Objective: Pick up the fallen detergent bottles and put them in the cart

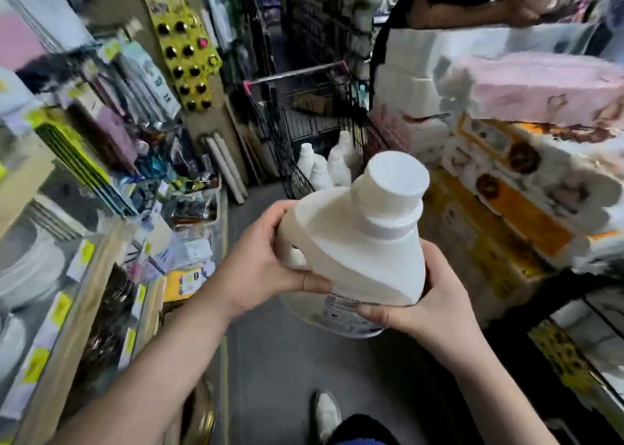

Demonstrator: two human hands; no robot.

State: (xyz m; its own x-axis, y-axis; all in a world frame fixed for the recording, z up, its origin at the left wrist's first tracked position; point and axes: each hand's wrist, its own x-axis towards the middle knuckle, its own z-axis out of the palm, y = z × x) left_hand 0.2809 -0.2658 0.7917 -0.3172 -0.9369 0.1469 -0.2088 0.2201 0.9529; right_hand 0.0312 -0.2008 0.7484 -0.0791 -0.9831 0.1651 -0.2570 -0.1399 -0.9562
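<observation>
Both hands clasp one white detergent bottle (354, 238) in mid-air over the aisle floor (270, 360): the left hand (260, 269) wraps its handle side, thumb across the front, while the right hand (418, 296) cups the lower body from beneath and the side, fingers closed on it. Both forearms reach forward, and the bottle tilts with its cap (396, 183) pointing up and away. Ahead stands the wire cart (290, 134) (pink-trimmed handle at the far end), with several white bottles (324, 164) already standing inside. Packed shelves (84, 208) crowd the left edge and stacked tissue packs (526, 161) the right, leaving a narrow strip of floor leading to the cart.
</observation>
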